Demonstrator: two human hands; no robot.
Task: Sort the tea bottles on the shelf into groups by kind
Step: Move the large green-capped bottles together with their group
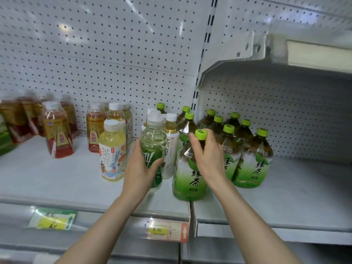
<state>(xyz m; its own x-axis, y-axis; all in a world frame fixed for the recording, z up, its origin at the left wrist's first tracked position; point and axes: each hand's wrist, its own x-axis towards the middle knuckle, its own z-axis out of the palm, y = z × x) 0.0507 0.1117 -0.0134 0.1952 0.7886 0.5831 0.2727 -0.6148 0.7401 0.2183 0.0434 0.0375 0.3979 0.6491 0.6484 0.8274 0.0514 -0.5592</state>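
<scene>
1. Way off to the left of the left hand (141,168): blurry bunch of red-label bottles (22,119) at the back of the shelf (57,180), plus a front red bottle (57,134) standing a bit forward of them. Green-and-yellow price tag (53,219) on the front rail, down-left of that hand.
2. Closer in, still left of the grip: amber bottle (94,128) with a red label, then a yellow tea bottle (112,151) with a white cap and a cartoon-ish label, just beside the hand. Couple of pale white-capped bottles (116,113) tucked behind it.
3. Left hand itself: wrapped round the lower half of a clear bottle (153,138) with a green label and white cap, thumb across the label. Leaning a touch. No telling whether the base is on the shelf or just off it.
4. Right up against the right side of that grip: white-label bottle (170,147), upright. Red-and-yellow price tag (167,230) on the rail below, between the two forearms.
5. Right hand (207,157): clamped on the neck of a big green tea bottle (188,178), thumb and fingers closed just under the lime cap (201,134). Upright near the shelf's front edge, just right of the clear bottle.
6. Behind and right of that grip: pack of matching green tea bottles (253,159), lime caps, huddled together in front of the pegboard back (114,54).
</scene>
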